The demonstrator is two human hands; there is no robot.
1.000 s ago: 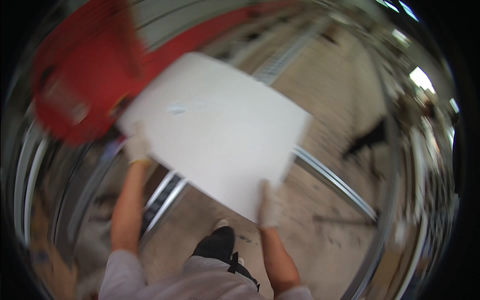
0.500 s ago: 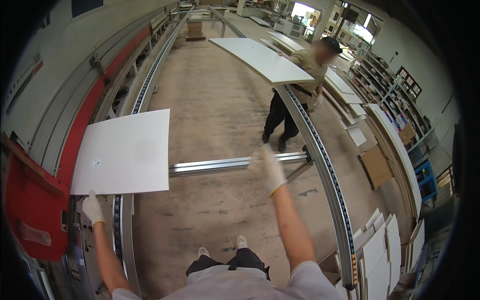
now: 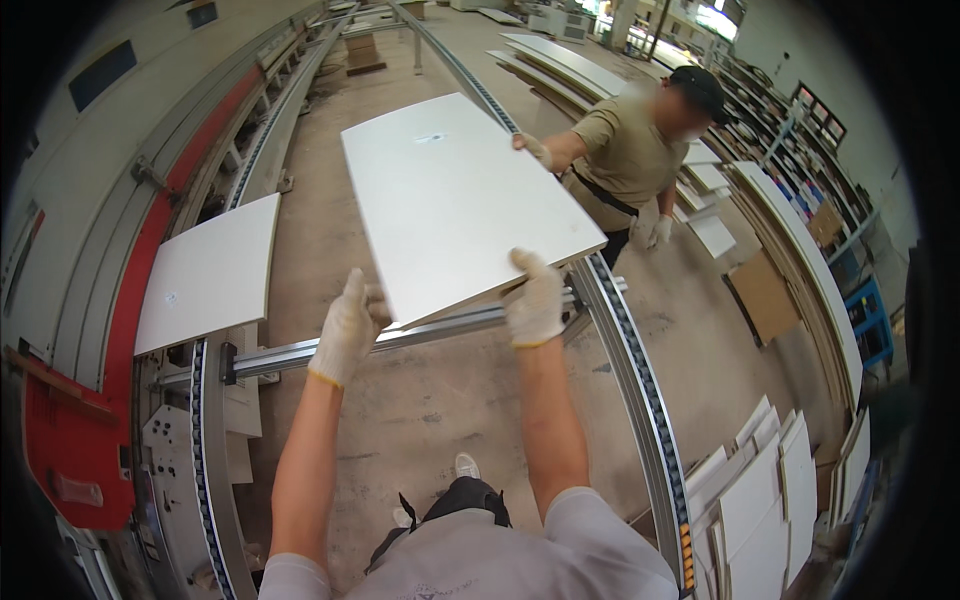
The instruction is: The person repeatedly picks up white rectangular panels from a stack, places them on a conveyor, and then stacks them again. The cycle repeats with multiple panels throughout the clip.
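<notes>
The conveyor frame of two roller rails carries a smaller white panel at its left rail. Above the crossbar, a large white board is mid-carry (a co-worker's gloved hand holds the far edge). Right hand clenches the near edge; left hand grips the near corner. Next likely calls for level lowering.

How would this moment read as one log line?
left hand: on white panel near edge | right hand: gripping same edge | co-worker's hand: far side | second panel: left rail
</notes>
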